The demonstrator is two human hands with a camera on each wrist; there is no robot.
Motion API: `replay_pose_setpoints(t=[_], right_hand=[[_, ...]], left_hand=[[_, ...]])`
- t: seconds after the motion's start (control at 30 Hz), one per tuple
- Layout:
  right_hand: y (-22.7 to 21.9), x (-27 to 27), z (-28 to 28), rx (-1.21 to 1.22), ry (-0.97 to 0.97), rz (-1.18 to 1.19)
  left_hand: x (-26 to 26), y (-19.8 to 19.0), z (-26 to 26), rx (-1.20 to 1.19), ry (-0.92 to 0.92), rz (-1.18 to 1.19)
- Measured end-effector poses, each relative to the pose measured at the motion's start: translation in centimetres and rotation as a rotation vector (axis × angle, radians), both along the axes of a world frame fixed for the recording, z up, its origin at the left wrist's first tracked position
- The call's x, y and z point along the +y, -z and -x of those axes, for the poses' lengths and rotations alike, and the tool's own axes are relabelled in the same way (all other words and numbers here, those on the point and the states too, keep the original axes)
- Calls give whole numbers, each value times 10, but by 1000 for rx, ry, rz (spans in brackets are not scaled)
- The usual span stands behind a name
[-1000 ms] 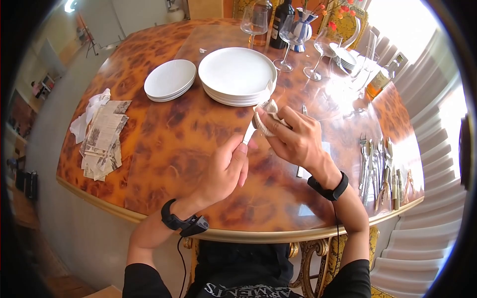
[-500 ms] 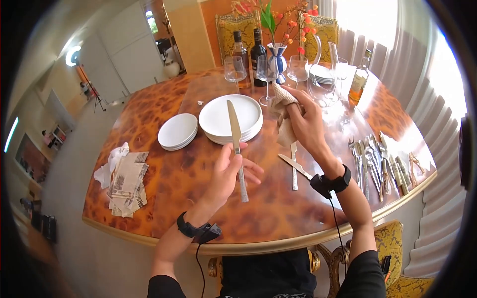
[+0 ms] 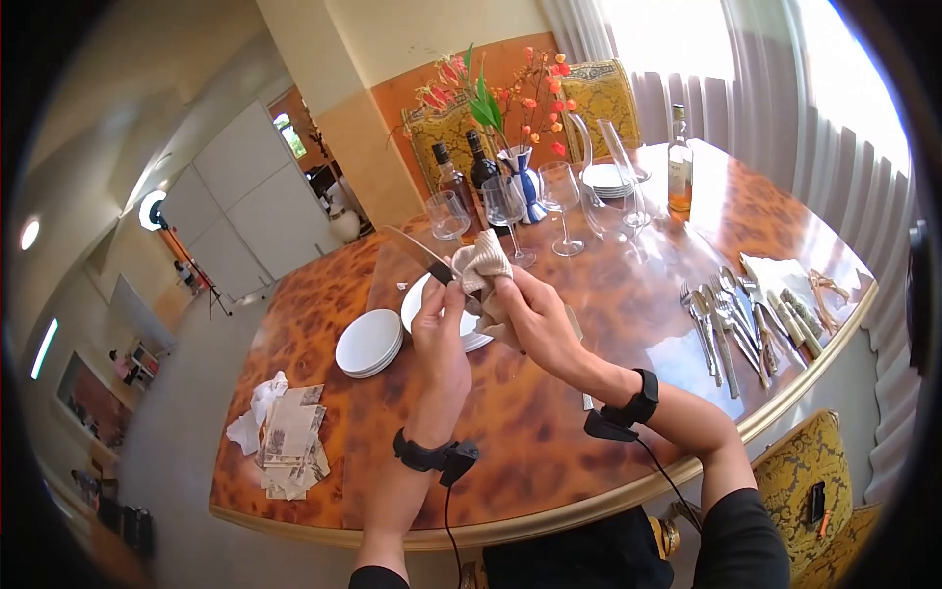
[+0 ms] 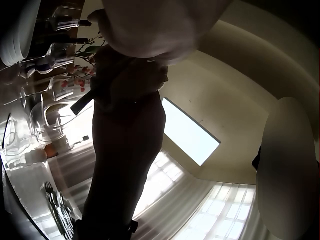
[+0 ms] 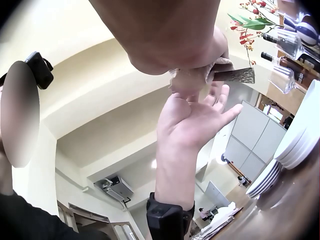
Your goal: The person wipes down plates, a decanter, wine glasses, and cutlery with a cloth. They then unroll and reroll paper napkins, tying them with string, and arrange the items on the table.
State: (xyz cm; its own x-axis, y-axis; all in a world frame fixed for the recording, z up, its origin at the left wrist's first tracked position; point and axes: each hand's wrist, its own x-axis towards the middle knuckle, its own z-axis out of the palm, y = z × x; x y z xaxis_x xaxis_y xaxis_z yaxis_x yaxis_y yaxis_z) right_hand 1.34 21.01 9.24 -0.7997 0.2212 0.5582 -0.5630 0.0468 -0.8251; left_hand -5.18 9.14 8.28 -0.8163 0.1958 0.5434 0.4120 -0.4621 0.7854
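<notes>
Over the plates, my left hand [image 3: 439,334] pinches a table knife between thumb and fingers, its other fingers loosely extended. The right hand [image 3: 538,322] grips a beige cloth [image 3: 483,260] bunched around the knife. From the cloth juts the knife's textured end [image 5: 237,76] in the right wrist view, where the left palm [image 5: 192,122] faces the camera; cloth and fingers hide much of the knife. In the left wrist view the right hand [image 4: 132,82] is dark against the light. Stacked large white plates [image 3: 417,306] lie partly behind the hands.
Small plates [image 3: 369,342] and printed papers [image 3: 292,442] are at the left. Wine glasses [image 3: 503,201], bottles [image 3: 453,185], a flower vase [image 3: 523,182] and a decanter [image 3: 608,211] stand farther back. Cutlery [image 3: 726,319] lies at the right; another knife [image 3: 588,401] shows under the right forearm.
The view has tilted up and turned. The hands, apart half a second ago with the knife upright in the left, have come together, and the cloth is now around the knife.
</notes>
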Motion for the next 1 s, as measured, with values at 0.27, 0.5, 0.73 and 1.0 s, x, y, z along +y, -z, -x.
replay_pose_setpoints(t=[0.27, 0.5, 0.73, 1.0], right_hand=[[23, 7, 13, -173, -158, -380], [19, 10, 9, -163, -169, -451], [16, -8, -8, -70, -436, -122], [38, -9, 9, -245, -773, 212]], left_hand=[[-16, 0, 6, -88, 200, 155], [-34, -12, 16, -70, 200, 391], [-43, -13, 31, -87, 628, 115], [-30, -8, 8, 29, 499, 153]])
